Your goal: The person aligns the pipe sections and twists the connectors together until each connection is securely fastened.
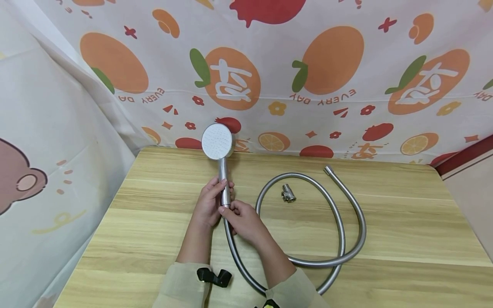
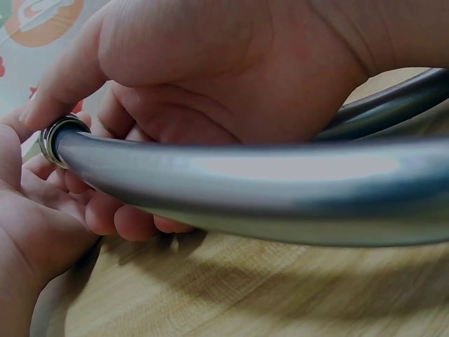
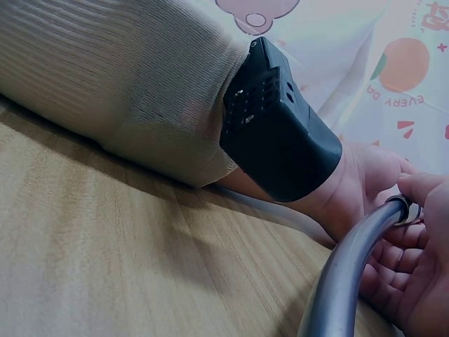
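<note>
A chrome shower head (image 1: 217,141) with a round white face points up and away over the wooden table. My left hand (image 1: 208,203) grips its handle (image 1: 224,173) near the lower end, thumb across the front. Just below, my right hand (image 1: 248,222) pinches the joint where the grey shower hose (image 1: 342,222) meets the handle. In the left wrist view, a metal collar (image 2: 48,144) encircles the hose end between the fingers. The right wrist view also shows this collar (image 3: 400,203); the threads inside are hidden.
The hose loops over the wooden table (image 1: 404,226), its free end (image 1: 328,170) toward the back. Inside the loop lies a small metal tee fitting (image 1: 288,193). A fruit-print cloth (image 1: 277,128) hangs along the back edge, with another cloth (image 1: 69,128) at left. Black wrist devices (image 1: 214,277) sit by the sleeves.
</note>
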A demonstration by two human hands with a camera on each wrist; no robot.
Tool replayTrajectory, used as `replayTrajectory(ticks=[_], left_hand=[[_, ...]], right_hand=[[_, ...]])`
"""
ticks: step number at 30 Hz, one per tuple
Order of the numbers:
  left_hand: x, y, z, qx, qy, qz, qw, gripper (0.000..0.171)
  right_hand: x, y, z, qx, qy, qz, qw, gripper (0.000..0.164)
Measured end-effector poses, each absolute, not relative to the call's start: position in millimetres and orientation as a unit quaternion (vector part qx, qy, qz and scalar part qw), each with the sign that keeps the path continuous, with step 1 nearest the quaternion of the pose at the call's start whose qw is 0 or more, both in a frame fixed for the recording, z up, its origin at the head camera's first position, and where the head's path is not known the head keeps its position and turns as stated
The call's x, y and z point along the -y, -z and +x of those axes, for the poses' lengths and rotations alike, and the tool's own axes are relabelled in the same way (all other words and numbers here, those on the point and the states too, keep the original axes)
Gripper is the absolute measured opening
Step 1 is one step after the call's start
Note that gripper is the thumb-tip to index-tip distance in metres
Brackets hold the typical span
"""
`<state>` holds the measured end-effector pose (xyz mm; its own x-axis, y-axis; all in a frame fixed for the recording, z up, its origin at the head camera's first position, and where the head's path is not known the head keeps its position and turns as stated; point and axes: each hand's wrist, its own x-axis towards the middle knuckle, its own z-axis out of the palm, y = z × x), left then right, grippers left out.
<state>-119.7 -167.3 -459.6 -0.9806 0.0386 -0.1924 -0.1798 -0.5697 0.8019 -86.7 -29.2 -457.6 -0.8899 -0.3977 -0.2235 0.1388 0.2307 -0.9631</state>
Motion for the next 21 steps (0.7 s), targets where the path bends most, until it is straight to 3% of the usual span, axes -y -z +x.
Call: replayTrajectory(ticks=[21], left_hand=[[167.0,461.0,-120.3,-0.461,-0.882,-0.079,0.059,0.022]], right_hand=[[28.9,457.6,-86.8,-0.755,0.613,-0.084,0.217,0.036]])
